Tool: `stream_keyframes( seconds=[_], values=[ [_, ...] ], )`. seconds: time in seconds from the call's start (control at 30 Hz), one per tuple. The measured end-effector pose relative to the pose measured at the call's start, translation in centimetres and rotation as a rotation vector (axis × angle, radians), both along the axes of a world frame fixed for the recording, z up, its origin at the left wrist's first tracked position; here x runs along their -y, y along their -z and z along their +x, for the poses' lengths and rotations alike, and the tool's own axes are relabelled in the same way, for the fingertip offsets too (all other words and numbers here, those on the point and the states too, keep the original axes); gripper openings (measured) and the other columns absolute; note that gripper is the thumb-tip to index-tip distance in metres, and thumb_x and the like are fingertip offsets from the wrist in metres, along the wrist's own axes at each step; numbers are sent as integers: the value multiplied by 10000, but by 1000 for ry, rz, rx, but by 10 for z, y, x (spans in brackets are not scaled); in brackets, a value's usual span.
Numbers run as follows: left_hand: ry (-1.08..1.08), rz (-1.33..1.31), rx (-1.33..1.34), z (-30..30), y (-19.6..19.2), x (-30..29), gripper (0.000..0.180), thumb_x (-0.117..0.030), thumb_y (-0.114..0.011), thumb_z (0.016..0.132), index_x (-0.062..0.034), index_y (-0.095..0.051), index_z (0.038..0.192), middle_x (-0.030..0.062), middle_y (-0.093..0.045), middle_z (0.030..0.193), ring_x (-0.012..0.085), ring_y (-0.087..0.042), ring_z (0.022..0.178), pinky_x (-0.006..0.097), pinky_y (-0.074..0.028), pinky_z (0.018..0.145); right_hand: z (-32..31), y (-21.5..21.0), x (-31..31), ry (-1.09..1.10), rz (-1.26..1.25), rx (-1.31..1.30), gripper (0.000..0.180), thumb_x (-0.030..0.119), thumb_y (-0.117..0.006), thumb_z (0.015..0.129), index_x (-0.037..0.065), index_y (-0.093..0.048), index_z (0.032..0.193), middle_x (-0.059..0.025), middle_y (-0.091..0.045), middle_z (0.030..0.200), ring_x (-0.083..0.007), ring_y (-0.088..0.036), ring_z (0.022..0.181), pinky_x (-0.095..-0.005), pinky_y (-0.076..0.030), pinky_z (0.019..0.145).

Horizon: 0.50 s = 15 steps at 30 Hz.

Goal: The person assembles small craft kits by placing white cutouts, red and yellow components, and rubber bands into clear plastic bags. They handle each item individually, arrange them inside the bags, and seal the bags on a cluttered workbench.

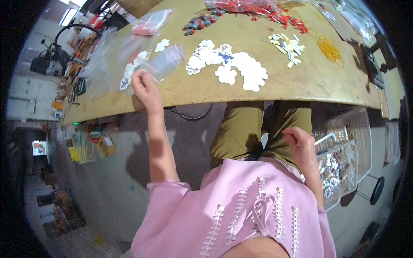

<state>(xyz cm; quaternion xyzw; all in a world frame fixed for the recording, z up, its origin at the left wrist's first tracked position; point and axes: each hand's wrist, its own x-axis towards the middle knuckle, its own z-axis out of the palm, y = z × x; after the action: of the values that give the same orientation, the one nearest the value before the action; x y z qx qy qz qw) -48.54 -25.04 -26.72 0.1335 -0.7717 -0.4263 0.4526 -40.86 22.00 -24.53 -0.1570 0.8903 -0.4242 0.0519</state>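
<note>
The left hand [145, 88] was closed on the near end of a clear plastic bag [165, 62] whose long axis ran up and rightward over the counter [301, 81], while the right hand [301, 144], fingers curled, grasp indeterminate, rested at the lap beside a white basket [344, 150].

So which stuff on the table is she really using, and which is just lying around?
In use:
- left hand holding a clear plastic bag
- white flower-shaped cutouts beside it
- right hand down at the lap, near a white basket

Just lying about:
- red and grey small parts
- small white rectangular pieces
- yellow rubber bands
- pink bag
</note>
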Motion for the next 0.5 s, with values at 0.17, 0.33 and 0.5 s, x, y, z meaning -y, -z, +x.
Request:
stream_keyframes(
  seconds=[0.17,0.33,0.5],
  values=[
    [656,-683,114,65,-57,-147,160,-101,-764,900,-77,-628,981,73,-607,944,269,-609,879,428,-487,813,-15,-31,53,-105,-611,449,172,113,-790,973,-8,-741,1085,-47,-763,923,-63,-685,815,-242,-560,717],
    [836,-719,95,70,-53,-179,175,-85,-774,840,-110,-633,941,41,-576,906,249,-595,847,400,-477,793,-23,-36,54,-165,-642,628,139,146,-698,1063,12,-728,1078,-12,-759,938,-59,-698,805,-221,-555,679],
    [942,-599,138,58,-43,-185,166,-78,-779,839,-100,-631,912,44,-571,872,272,-589,843,418,-480,798,-20,-41,48,-140,-512,667,181,164,-657,1092,19,-731,1013,1,-766,888,-43,-695,738,-209,-532,603]
  ],
)
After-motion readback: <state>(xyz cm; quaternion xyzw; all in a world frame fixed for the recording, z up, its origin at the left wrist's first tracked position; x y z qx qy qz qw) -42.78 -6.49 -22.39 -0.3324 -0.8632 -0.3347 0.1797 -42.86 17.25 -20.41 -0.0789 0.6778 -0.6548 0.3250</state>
